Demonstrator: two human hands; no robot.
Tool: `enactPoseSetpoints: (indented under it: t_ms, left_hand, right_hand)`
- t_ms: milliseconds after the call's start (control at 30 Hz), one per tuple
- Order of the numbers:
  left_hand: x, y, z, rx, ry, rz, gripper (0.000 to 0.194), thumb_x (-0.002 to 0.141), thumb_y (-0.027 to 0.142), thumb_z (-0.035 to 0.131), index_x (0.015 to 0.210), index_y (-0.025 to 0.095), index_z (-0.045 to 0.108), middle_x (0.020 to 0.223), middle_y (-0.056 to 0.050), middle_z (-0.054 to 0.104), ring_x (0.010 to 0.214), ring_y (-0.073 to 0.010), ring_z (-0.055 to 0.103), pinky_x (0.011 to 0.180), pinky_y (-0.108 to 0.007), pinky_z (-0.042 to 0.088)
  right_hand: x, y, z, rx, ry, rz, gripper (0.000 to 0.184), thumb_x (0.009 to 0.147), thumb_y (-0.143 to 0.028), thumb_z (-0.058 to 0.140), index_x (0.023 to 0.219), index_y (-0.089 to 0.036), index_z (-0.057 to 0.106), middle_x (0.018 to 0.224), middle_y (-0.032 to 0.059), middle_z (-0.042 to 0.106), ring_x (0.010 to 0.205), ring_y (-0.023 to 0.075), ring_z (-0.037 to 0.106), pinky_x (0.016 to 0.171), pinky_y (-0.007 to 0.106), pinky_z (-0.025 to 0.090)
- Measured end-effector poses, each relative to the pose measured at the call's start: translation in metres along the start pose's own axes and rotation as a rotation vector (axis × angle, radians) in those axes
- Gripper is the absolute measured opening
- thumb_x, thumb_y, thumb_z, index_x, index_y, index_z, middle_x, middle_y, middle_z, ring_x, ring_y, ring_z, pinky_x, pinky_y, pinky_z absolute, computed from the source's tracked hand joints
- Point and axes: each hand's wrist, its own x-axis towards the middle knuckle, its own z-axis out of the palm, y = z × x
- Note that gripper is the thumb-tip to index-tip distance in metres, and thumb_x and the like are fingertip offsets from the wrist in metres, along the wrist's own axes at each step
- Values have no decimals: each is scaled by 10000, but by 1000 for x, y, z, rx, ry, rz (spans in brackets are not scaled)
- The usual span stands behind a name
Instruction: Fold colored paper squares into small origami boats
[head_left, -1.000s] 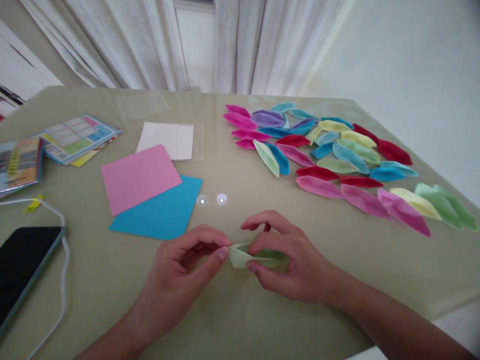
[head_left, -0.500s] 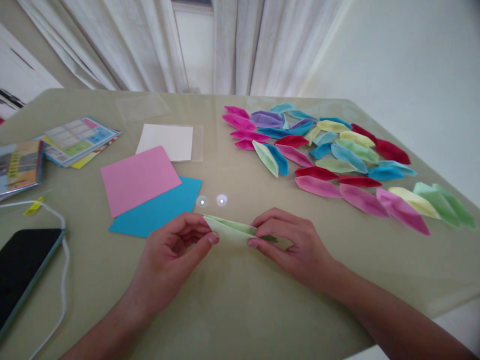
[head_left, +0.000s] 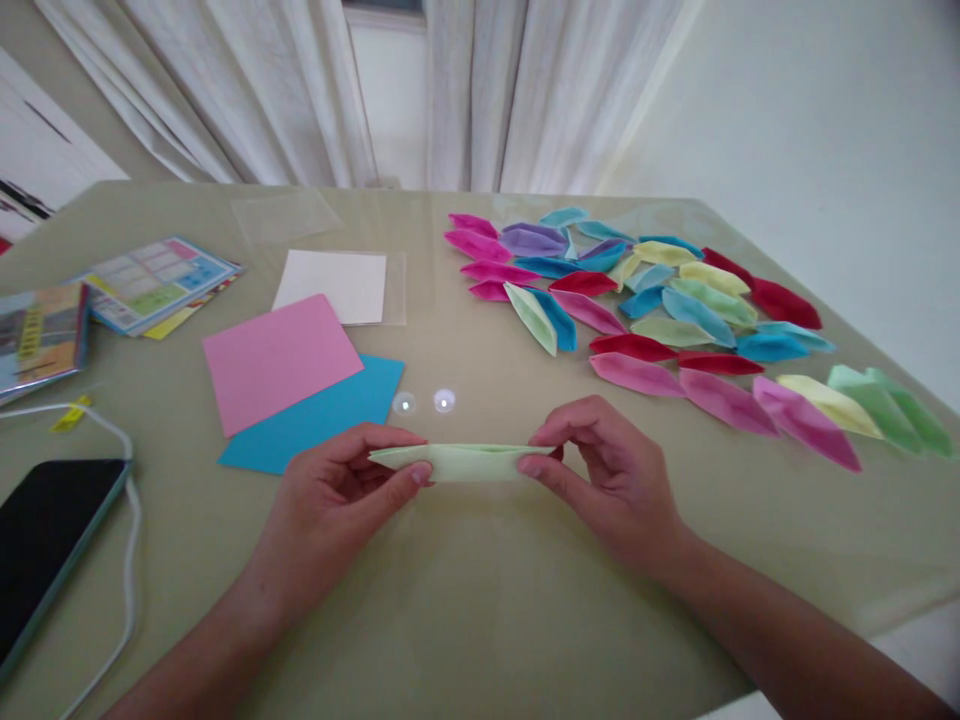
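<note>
Between my two hands is a pale green folded paper, long and narrow like a small boat, held roughly level above the table. My left hand pinches it near its left end, thumb in front and fingers behind. At the other end my right hand grips the tip between thumb and index finger. A thin slit shows along the paper's top edge. Just beyond the left hand lie a blue sheet and a pink sheet, the pink overlapping the blue.
Several folded paper pieces in many colours spread over the table's right side. White paper in a clear sleeve lies behind the pink sheet. A phone with a white cable, and printed booklets, occupy the left.
The green paper has been turned level and its left tip now shows past my left thumb. My right hand has shifted slightly right, to the paper's right end.
</note>
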Motion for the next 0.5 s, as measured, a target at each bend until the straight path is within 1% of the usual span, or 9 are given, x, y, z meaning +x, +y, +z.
enactPoseSetpoints:
  t_ms: [67,100,133,167,200,233,333,400,500]
  left_hand:
    - [-2,-2,1,15,-32,30,213,821,381,869,910,216,768,826,-16,795,733,-157,740,629,-187,566]
    - [-4,-2,2,27,-57,43,198,838,383,852,891,217,758,841,-16,793,756,-164,744,648,-197,575]
    - [-6,-2,4,46,-89,51,184,856,384,832,892,221,754,863,-15,794,786,-173,749,679,-211,586]
    - [-9,-2,5,76,-129,56,169,875,386,811,914,230,760,881,-13,796,806,-179,751,701,-221,591]
    - [-12,-1,7,117,-176,62,159,892,391,791,945,242,774,891,-8,800,811,-181,751,710,-226,588]
    - [-14,1,8,167,-220,66,154,910,399,770,966,257,790,885,-2,802,801,-179,747,706,-226,579]
    - [-18,5,11,272,-304,65,187,955,434,710,965,286,825,820,9,804,742,-177,739,674,-228,548]
    - [-16,6,11,238,-298,42,226,966,456,687,998,283,828,769,4,798,708,-186,740,654,-239,555]
    - [-10,5,10,126,-279,-6,282,967,466,670,1054,245,822,729,-20,796,685,-205,749,640,-265,592]
  right_hand:
    - [1,1,1,82,-92,75,374,857,-227,880,1171,-272,682,1030,5,756,922,165,725,808,274,574]
    - [2,1,1,93,-143,102,380,845,-234,890,1172,-264,699,1034,11,766,929,171,731,811,273,572]
    - [3,0,2,86,-191,120,340,840,-247,894,1136,-248,727,999,12,775,897,169,733,792,265,567]
    - [4,0,3,66,-234,129,261,845,-263,889,1067,-228,757,932,8,776,834,159,726,755,253,556]
    - [4,-1,3,43,-267,129,180,858,-279,877,990,-207,778,861,3,770,767,147,710,714,241,540]
    - [4,-2,3,27,-294,123,138,874,-293,860,931,-190,788,805,0,760,715,137,691,679,233,523]
    - [5,-5,1,22,-333,115,183,938,-335,789,873,-163,794,751,4,747,654,121,658,617,216,482]
    - [6,-5,-1,-2,-327,135,280,999,-376,708,849,-157,796,730,8,736,645,119,646,605,214,466]
    - [9,-4,-6,-54,-306,151,405,1064,-424,600,839,-154,801,689,7,707,630,116,629,610,215,454]
